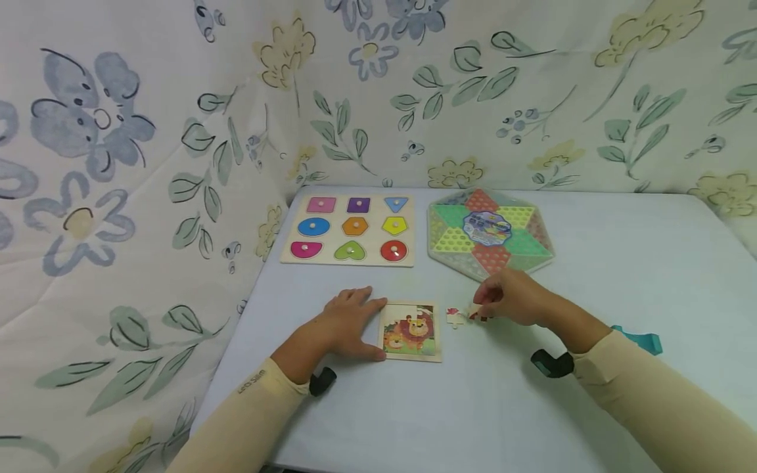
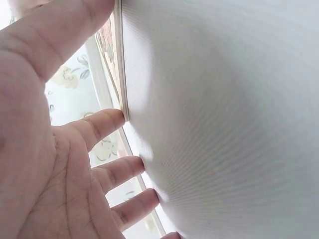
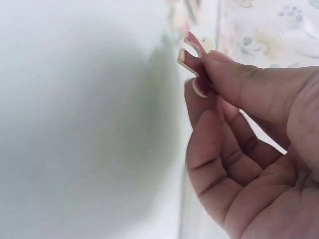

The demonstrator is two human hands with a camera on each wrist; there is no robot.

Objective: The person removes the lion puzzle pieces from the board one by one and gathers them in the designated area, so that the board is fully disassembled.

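Note:
A small wooden jigsaw tray (image 1: pixel 414 358) with a lion picture (image 1: pixel 418 326) lies on the white table; a bare patch shows along its upper part. My left hand (image 1: pixel 349 326) is spread at the tray's left side, thumb near the lower corner and index fingertip at the upper one. In the left wrist view the index fingertip touches the tray's wooden edge, and the fingers are extended. To the right of the tray, my right hand (image 1: pixel 513 299) pinches a reddish puzzle piece (image 3: pixel 191 60) between thumb and fingers. Another puzzle piece (image 1: pixel 455 317) lies between tray and right hand.
Behind the tray lies a wooden shape board (image 1: pixel 378 209) with coloured knobbed shapes. To its right is an octagonal board game (image 1: pixel 523 223) in a clear cover. A teal object (image 1: pixel 647 341) sits beyond the right forearm, partly hidden. A floral cloth (image 1: pixel 378 118) hangs behind the table.

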